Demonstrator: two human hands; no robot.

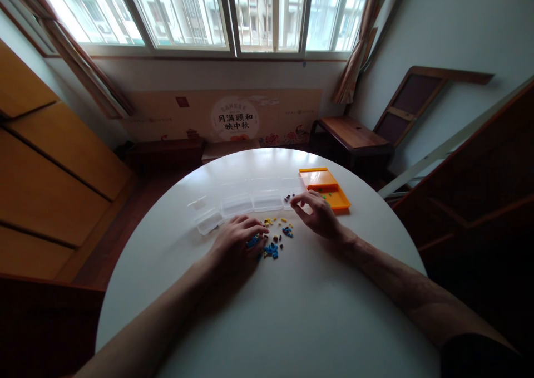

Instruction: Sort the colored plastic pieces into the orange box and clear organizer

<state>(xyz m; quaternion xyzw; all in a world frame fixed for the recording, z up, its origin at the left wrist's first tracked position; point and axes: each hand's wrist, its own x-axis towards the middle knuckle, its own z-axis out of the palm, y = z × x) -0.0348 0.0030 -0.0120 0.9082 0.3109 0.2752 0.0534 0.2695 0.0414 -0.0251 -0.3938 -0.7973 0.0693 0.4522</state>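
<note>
Left hand (233,236) lay nearer the blue bricks (271,250); fingers curled over some, others scattered right of the tips, long axes mixed; grip unclear. Dark pieces (287,198) sat just left of right hand's (319,214) fingertips, thumb and forefinger nearly meeting; couldn't tell if pinching.

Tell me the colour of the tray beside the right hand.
The tray beside the right hand is orange; the head view shows it.
</note>
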